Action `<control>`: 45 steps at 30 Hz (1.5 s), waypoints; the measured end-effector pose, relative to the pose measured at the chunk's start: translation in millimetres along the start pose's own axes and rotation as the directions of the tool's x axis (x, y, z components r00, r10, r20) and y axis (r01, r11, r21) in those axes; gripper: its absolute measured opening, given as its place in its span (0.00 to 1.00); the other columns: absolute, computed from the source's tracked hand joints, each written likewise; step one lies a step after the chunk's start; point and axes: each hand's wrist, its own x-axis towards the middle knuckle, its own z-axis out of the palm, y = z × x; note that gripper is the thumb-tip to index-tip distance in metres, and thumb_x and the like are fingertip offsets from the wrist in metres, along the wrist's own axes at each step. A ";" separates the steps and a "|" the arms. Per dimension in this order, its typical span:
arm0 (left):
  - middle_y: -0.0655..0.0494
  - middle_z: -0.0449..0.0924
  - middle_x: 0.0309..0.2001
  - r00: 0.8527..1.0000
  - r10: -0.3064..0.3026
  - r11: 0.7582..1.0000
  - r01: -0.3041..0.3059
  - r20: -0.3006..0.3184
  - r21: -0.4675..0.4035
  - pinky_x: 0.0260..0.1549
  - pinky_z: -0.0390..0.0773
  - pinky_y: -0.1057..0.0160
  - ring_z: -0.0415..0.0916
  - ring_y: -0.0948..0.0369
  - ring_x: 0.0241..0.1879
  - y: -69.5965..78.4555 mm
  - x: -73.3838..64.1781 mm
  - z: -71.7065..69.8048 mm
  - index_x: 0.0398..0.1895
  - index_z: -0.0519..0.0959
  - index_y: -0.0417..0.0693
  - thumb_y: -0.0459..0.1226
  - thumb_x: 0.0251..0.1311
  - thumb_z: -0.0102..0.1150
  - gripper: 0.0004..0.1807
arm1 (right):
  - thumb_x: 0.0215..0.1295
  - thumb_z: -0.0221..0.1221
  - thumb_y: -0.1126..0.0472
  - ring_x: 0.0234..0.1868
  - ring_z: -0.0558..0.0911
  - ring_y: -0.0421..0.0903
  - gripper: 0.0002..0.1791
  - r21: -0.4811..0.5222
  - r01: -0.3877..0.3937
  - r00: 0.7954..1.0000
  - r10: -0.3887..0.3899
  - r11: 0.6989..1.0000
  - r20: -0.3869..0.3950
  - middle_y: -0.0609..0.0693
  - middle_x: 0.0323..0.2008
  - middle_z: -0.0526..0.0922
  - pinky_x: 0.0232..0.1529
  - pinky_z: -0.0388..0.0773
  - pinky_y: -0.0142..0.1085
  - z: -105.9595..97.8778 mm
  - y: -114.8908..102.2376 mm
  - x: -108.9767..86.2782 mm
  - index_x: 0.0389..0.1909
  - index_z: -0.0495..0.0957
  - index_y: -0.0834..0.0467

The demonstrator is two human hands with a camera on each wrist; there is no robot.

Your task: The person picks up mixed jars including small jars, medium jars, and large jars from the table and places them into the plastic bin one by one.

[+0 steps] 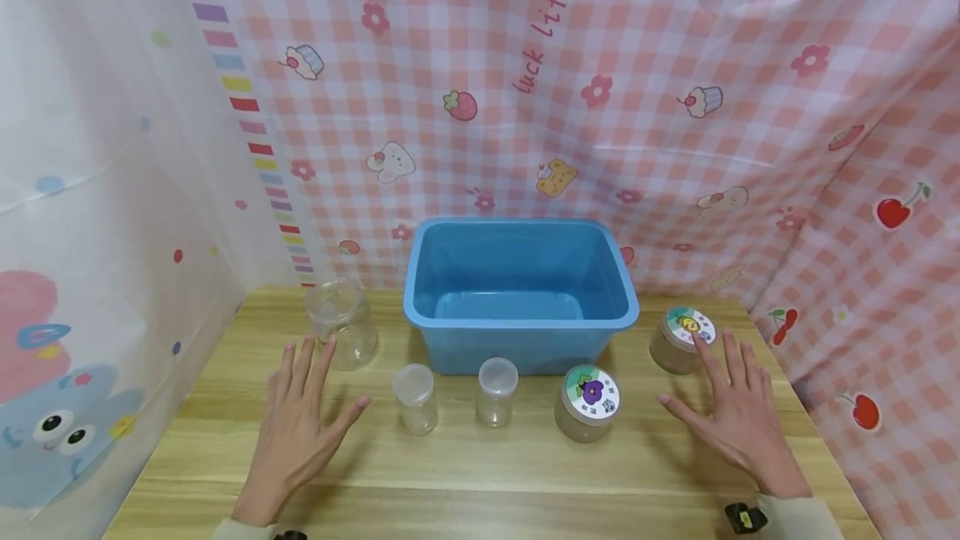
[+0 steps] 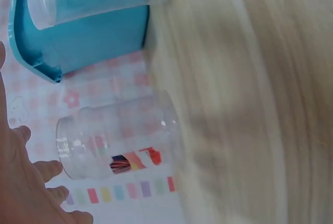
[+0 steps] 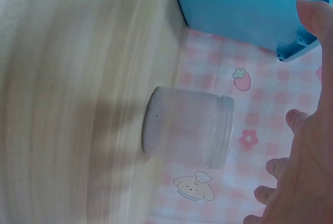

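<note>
My left hand [image 1: 296, 427] is spread with straight fingers over the left of the table, holding nothing. Its fingertips overlap the large clear jar [image 1: 345, 327] in the head view; the left wrist view shows that jar [image 2: 117, 135] upright beyond the fingers. My right hand [image 1: 738, 423], also spread and holding nothing, is nearest the back right jar with a yellow-flower lid [image 1: 678, 342]. Between the hands stand two small clear jars with whitish lids, a left one [image 1: 417, 400] and a right one [image 1: 497, 394], and a jar with a purple-flower lid [image 1: 587, 405].
A blue plastic bin [image 1: 517, 350] stands at the back middle of the wooden table [image 1: 480, 482], behind the small jars. Pink checked cloth [image 1: 525, 65] hangs behind the table and on the right. White printed cloth [image 1: 112, 190] hangs on the left.
</note>
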 end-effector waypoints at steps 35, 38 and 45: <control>0.53 0.58 0.80 0.982 0.189 0.962 -0.190 -0.026 -0.194 0.73 0.60 0.35 0.53 0.46 0.80 46.0 49.8 -6.0 0.81 0.58 0.57 0.49 0.65 0.68 0.44 | 0.67 0.62 0.36 0.79 0.39 0.77 0.61 0.298 -0.205 0.977 0.178 0.932 0.116 0.69 0.81 0.32 0.64 0.48 0.81 0.6 10.0 53.8 0.83 0.29 0.50; 0.52 0.61 0.79 0.973 0.222 0.953 -0.230 -0.063 -0.199 0.73 0.60 0.36 0.56 0.46 0.79 49.6 54.4 -4.3 0.80 0.61 0.54 0.47 0.64 0.69 0.43 | 0.66 0.63 0.37 0.79 0.40 0.77 0.62 0.329 -0.207 0.978 0.182 0.921 0.105 0.68 0.82 0.33 0.65 0.48 0.81 2.5 11.1 58.5 0.83 0.29 0.50; 0.50 0.69 0.73 0.940 0.311 0.922 -0.334 -0.138 -0.197 0.72 0.65 0.41 0.63 0.47 0.75 60.0 66.8 -3.8 0.74 0.69 0.48 0.45 0.61 0.72 0.39 | 0.64 0.66 0.38 0.75 0.51 0.79 0.65 0.364 -0.268 0.963 0.248 0.892 0.101 0.73 0.80 0.41 0.63 0.56 0.79 8.5 16.2 68.5 0.83 0.30 0.54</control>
